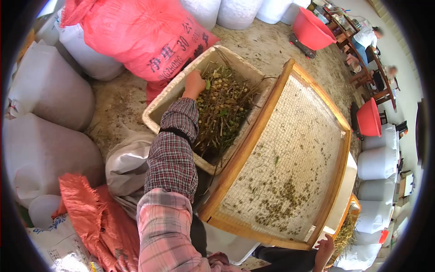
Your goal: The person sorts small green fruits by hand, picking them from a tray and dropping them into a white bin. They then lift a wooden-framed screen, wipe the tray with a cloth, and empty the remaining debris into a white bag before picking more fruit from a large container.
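My left hand point(194, 85), at the end of a plaid sleeve, is inside the white foam box point(156, 113) near its far left wall. Its fingers are curled closed, and what they hold is hidden. Beside it lies a heap of small round greenish-brown fruits with stems and twigs point(224, 97). Leaning over the box's right side is a wood-framed mesh sieve point(290, 149), with scattered small fruits point(285, 199) mostly on its lower part. My right hand point(324, 249) is by the sieve's lower right corner, fingers loosely apart, with nothing visible in them.
A full red sack point(140, 36) stands behind the box. Large greyish-white bags point(50, 86) line the left. An orange-red sack point(97, 217) lies lower left. Red tubs point(312, 29) stand farther off. People point(364, 41) are at wooden tables at the upper right.
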Demonstrator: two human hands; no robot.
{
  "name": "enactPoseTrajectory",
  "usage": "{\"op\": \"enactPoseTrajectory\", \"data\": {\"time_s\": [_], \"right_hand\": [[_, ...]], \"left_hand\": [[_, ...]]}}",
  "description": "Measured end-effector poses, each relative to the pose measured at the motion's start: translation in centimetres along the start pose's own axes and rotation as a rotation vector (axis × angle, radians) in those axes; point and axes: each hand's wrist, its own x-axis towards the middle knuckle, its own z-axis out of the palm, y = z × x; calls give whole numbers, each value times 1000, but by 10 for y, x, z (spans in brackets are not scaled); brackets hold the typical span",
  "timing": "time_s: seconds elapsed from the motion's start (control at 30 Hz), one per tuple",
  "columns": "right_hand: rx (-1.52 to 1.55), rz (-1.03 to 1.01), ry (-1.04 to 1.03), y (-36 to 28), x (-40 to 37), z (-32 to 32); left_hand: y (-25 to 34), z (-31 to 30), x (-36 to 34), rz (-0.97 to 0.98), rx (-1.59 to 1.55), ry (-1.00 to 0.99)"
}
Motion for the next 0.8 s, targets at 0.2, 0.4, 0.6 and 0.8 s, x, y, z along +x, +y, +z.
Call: {"op": "enactPoseTrajectory", "data": {"time_s": [0.2,0.4,0.6,0.8], "right_hand": [[134,433,-33,36,-3,-32],[-87,396,18,-37,11,-19],[-68,295,-1,-37,12,-20],[200,162,27,11,17,-12]], "left_hand": [[6,48,28,-310,150,-170],[5,41,34,-201,200,-501],[26,36,14,-94,145,-508],[11,10,-25,76,-86,-172]]}}
